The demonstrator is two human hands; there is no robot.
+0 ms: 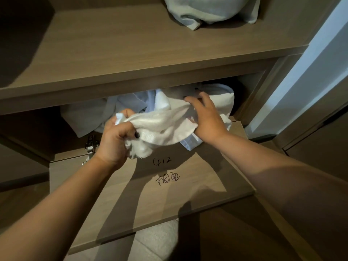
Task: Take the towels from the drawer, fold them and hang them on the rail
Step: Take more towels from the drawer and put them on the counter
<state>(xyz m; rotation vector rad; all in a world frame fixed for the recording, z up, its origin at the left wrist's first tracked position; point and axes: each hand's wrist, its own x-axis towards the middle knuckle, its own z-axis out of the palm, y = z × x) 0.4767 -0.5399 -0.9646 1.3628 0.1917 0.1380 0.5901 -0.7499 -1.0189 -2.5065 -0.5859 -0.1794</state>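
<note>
— So, the fingers?
— Left hand (114, 140) has its fingers (131, 129) curled tight round one end of the white towel (163, 129); right hand (205, 117) grips the other end from above.
— Where's the towel?
— Half out of the drawer (250, 102), above its dropped-down front panel (150, 194), other linen (131, 102) bunched behind.
— Advice?
— I'd lift it clear before spreading, so nothing behind snags, then find two corners.
</note>
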